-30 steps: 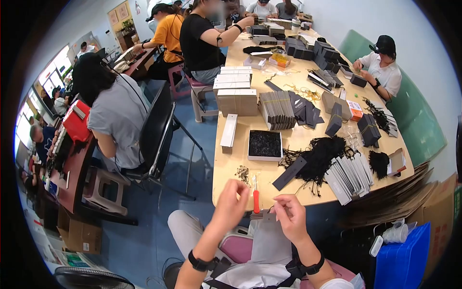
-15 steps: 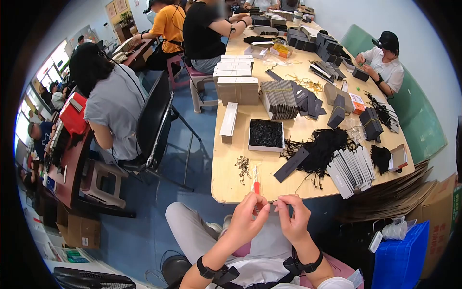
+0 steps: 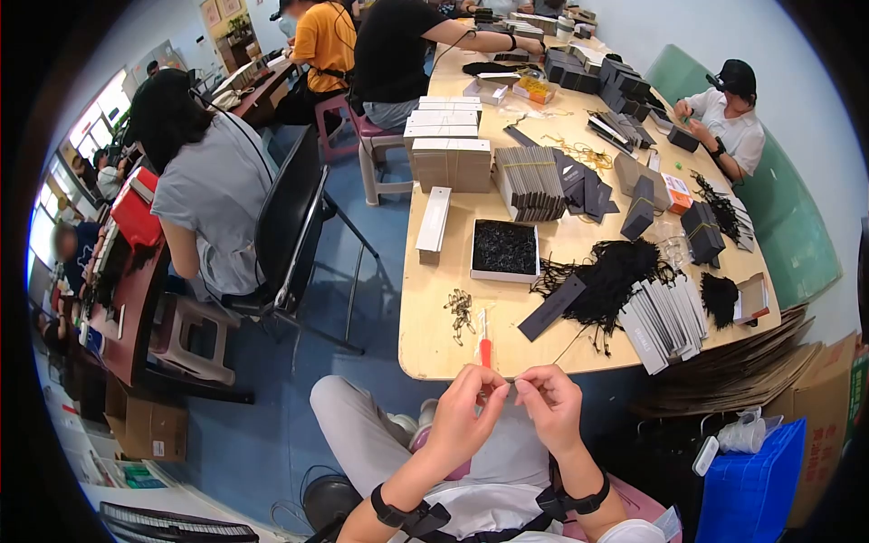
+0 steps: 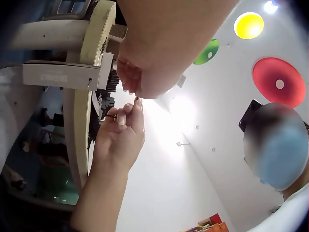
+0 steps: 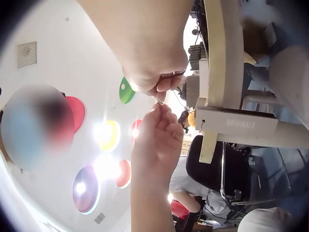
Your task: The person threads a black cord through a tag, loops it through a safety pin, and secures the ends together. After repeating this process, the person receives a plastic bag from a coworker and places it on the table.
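Note:
Just below the table's front edge (image 3: 425, 373), my left hand (image 3: 494, 389) and right hand (image 3: 525, 387) meet fingertip to fingertip over my lap. Between them they pinch a small thin piece (image 3: 511, 382), too small to make out. The left wrist view looks up at the left hand (image 4: 133, 89) above the right hand (image 4: 120, 113). The right wrist view has the right hand (image 5: 164, 89) above the left hand (image 5: 159, 108), with a thin dark bit at their tips. Past my hands on the table lie a red-handled tool (image 3: 484, 348) and small metal pins (image 3: 460, 312).
On the table are a long dark tag (image 3: 552, 308), a tangle of black cords (image 3: 608, 276), a fan of grey tags (image 3: 661, 317), a white box of black pieces (image 3: 504, 249) and stacked boxes further back. Other people sit around; a blue bin (image 3: 756, 484) stands at right.
My left hand came down from near the pins to meet the right hand. Both hands dropped from the table edge toward my lap, and the grey card seen earlier is out of sight.

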A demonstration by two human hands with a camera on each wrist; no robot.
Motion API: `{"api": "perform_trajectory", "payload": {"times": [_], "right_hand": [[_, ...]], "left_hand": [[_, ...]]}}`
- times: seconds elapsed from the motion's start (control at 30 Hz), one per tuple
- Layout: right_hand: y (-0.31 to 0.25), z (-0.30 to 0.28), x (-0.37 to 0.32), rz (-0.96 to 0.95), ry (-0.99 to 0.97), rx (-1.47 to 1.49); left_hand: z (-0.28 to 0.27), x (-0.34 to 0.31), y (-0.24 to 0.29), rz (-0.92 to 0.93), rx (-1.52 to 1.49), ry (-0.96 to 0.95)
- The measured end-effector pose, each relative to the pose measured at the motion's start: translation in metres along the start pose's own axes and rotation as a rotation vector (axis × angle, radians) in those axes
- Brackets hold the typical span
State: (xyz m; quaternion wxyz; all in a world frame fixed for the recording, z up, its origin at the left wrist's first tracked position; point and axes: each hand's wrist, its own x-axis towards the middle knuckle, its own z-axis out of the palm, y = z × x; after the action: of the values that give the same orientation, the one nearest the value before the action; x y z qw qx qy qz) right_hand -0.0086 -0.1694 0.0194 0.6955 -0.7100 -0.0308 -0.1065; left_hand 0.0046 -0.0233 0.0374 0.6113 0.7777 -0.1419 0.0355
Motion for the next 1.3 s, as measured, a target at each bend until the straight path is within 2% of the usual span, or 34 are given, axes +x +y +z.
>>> {"api": "perform_trajectory", "payload": {"times": [0.07,0.13,0.2,0.27,0.33,0.47,0.5,0.57,0.67,0.73,0.83,1.0,1.07,1.1,1.17,1.2,1.23,1.27,1.3], "right_hand": [[-0.004,-0.003,-0.001,0.216,-0.051,0.202],[-0.003,-0.002,-0.002,0.220,-0.052,0.221],[-0.002,0.000,-0.004,0.226,-0.052,0.239],[-0.001,0.000,-0.007,0.195,-0.048,0.220],[0.002,0.001,-0.008,0.183,-0.052,0.219],[0.003,0.005,-0.011,0.122,-0.025,0.197],[0.004,0.005,-0.012,0.122,-0.028,0.199],[0.006,0.004,-0.012,-0.025,-0.025,0.069],[0.012,0.000,-0.013,-0.126,-0.111,-0.065],[0.010,-0.003,-0.014,-0.105,-0.123,-0.055],[0.007,-0.005,-0.014,-0.076,-0.131,-0.036],[0.000,-0.008,-0.014,0.017,-0.154,0.048],[-0.008,-0.009,-0.012,0.279,-0.201,0.327],[-0.006,-0.014,-0.011,0.277,-0.197,0.326],[0.002,-0.037,-0.006,0.320,-0.330,0.748],[0.004,-0.045,0.002,0.205,-0.390,0.939],[-0.002,-0.052,0.004,0.176,-0.275,1.007],[-0.014,-0.055,0.010,0.144,-0.159,1.073],[-0.014,-0.059,0.017,0.142,-0.158,1.070]], "left_hand": [[0.003,-0.003,0.000,0.018,0.003,0.035],[0.008,-0.009,-0.002,-0.014,-0.025,0.138],[0.011,-0.014,-0.004,-0.067,-0.083,0.138],[0.014,-0.020,-0.008,-0.122,-0.140,0.139],[0.016,-0.024,-0.013,-0.270,-0.415,0.138],[0.017,-0.030,-0.008,-0.299,-0.387,0.150],[0.018,-0.035,-0.009,-0.287,-0.323,0.201],[0.019,-0.036,-0.010,-0.273,-0.257,0.252],[0.020,-0.038,-0.007,-0.254,-0.328,0.201],[0.018,-0.034,-0.004,-0.244,-0.506,0.192],[0.016,-0.036,-0.001,-0.256,-0.508,0.138],[0.022,-0.040,-0.004,-0.229,-0.538,0.172],[0.021,-0.041,-0.005,-0.230,-0.527,0.174],[0.019,-0.040,-0.005,-0.214,-0.498,0.203],[0.014,-0.039,-0.006,-0.199,-0.473,0.227],[0.008,-0.040,-0.009,-0.155,-0.341,0.245],[0.003,-0.041,-0.010,-0.112,-0.209,0.263],[0.000,-0.042,-0.011,-0.111,-0.212,0.261],[-0.003,-0.044,-0.013,-0.049,-0.141,0.245]]}}
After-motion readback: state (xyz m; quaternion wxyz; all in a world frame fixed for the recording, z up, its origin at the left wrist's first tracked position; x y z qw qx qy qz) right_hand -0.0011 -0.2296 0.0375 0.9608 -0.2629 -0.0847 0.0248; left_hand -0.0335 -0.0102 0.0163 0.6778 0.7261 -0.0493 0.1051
